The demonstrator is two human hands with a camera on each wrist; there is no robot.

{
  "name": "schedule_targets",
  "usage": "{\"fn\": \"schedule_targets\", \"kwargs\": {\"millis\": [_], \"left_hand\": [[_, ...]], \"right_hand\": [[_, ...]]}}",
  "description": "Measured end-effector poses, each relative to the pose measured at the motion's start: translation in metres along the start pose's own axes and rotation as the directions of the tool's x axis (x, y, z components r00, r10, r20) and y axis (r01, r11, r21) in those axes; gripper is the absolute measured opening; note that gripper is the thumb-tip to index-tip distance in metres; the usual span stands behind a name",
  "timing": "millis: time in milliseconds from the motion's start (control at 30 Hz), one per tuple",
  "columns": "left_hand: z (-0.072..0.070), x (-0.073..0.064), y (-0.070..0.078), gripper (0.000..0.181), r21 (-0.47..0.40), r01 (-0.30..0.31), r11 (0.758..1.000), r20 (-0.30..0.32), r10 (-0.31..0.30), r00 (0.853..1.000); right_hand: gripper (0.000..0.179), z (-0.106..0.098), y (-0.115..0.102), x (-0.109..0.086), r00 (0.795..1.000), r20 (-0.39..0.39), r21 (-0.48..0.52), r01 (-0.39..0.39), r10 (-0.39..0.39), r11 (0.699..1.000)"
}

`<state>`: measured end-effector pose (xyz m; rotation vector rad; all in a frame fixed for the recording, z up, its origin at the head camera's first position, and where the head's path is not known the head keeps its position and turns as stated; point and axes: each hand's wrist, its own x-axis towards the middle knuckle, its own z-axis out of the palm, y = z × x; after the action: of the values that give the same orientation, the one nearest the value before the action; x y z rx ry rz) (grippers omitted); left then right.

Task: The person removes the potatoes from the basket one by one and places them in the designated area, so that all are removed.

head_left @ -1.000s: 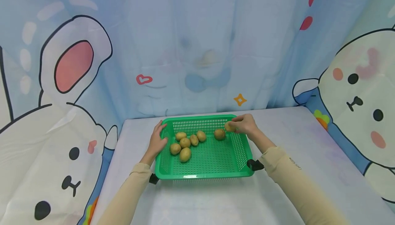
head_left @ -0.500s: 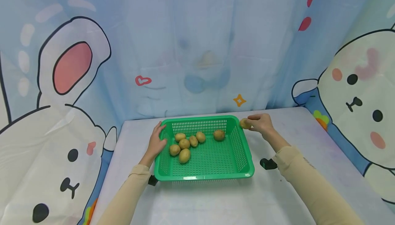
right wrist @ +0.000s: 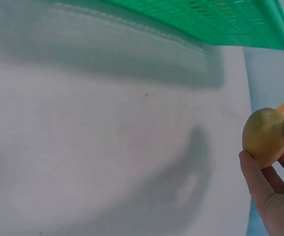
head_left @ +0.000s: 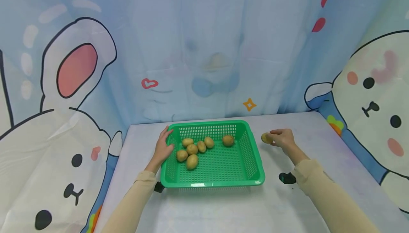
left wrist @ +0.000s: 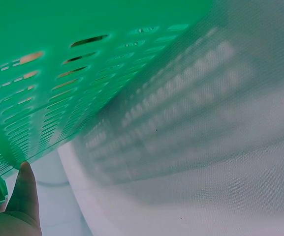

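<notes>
A green slotted plastic basket (head_left: pixel 223 183) stands on the table with several potatoes inside. Most of these potatoes (head_left: pixel 192 162) cluster in its left half; one browner potato (head_left: pixel 228 140) lies apart, toward the back right. My left hand (head_left: pixel 162 150) grips the basket's left rim, and in the left wrist view a finger (left wrist: pixel 25 191) shows against the outside of the slotted wall. Out beyond the basket's right side, my right hand (head_left: pixel 285 140) pinches a yellowish potato (right wrist: pixel 265 137) between thumb and fingertips. It is held above the table, and its shadow falls on the cloth.
A white cloth covers the table (head_left: pixel 230 211). Behind it hangs a blue curtain (head_left: pixel 204 48) printed with cartoon animals, close to the table's back edge. Black straps (head_left: pixel 287 178) sit at the wrists.
My right hand has carried the potato from inside the basket's back right corner, over the rim, out to the right and slightly nearer. The left hand stays at the rim.
</notes>
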<state>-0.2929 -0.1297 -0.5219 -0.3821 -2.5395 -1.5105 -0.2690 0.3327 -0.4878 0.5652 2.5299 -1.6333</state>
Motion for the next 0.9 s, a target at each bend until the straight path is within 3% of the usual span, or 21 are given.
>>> {"fn": "schedule_targets", "kwargs": {"millis": [300, 900], "left_hand": [[0.001, 0.001, -0.001, 0.067, -0.004, 0.010, 1.000, -0.003, -0.010, 1.000], [0.001, 0.001, -0.002, 0.066, -0.005, 0.018, 1.000, 0.003, -0.017, 1.000]], "right_hand": [[0.052, 0.000, 0.025, 0.007, 0.997, -0.031, -0.030, -0.071, 0.070, 0.997], [0.050, 0.008, 0.051, 0.009, 0.995, -0.039, -0.087, -0.091, 0.088, 0.992]]}}
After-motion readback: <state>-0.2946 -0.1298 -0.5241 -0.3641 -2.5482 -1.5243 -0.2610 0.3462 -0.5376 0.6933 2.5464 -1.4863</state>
